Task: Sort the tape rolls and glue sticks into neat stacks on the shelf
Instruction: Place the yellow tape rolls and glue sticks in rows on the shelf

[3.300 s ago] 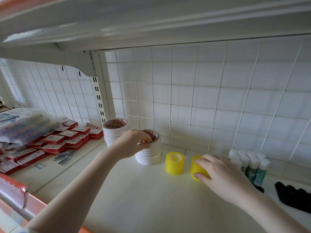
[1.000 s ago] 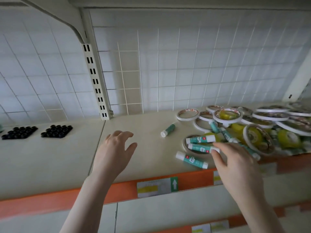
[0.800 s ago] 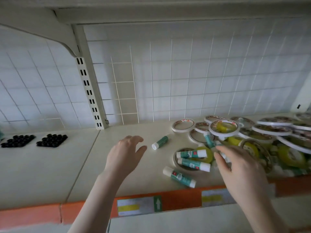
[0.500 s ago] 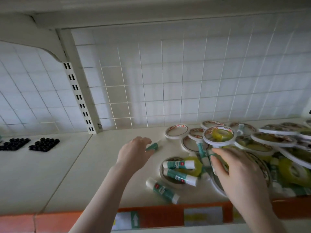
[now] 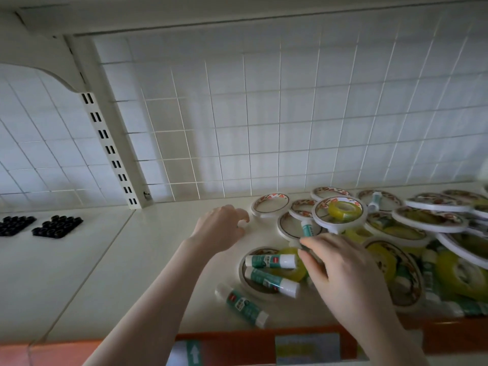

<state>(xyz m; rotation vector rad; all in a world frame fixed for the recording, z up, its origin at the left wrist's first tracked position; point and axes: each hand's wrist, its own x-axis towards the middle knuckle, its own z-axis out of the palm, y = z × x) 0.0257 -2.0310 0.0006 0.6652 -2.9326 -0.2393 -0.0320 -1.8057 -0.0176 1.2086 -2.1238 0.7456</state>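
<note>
Nearest the shelf's (image 5: pixel 137 273) front edge lies a lone glue stick (image 5: pixel 241 305). Behind it two more rest across a white tape roll (image 5: pixel 247 277). The right hand (image 5: pixel 340 273) reaches in palm-down just beyond, its grip apparently pinching a stick, likely gathering them. Farther back the left hand (image 5: pixel 220 228) hovers, fingers curled; its contents can't be told.

The left hand (image 5: pixel 220 228) curls over something on the shelf (image 5: pixel 148 262), possibly a glue stick, but its fingers hide it. The right hand (image 5: pixel 348 281) covers part of the tape roll pile (image 5: pixel 412 228), which runs off the right edge, blurred there.
</note>
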